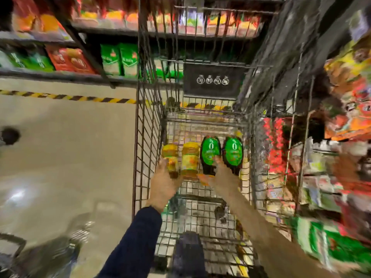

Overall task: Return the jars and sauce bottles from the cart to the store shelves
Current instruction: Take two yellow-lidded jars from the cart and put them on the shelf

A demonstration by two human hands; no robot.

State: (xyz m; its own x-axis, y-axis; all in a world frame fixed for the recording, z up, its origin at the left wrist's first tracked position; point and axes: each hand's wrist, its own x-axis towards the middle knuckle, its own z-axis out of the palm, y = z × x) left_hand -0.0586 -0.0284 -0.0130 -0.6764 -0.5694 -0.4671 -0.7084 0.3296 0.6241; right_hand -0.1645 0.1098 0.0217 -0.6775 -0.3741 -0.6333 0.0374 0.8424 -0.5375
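Two jars and two green-labelled sauce bottles side by side inside wire cart, jars at 9 o'clock of bottles. Left hand: grip closed on jars' lower ends. Right hand: grip wrapped round bottle necks. Stocked shelves at 12 and 3 o'clock of cart.

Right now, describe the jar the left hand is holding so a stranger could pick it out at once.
Look into the wire cart in the aisle: two yellow jars and two green-labelled dark bottles sit in a row. The leftmost jar, nearest the cart's left wall, is the one. Unlike the other jar, it is held by the left hand.
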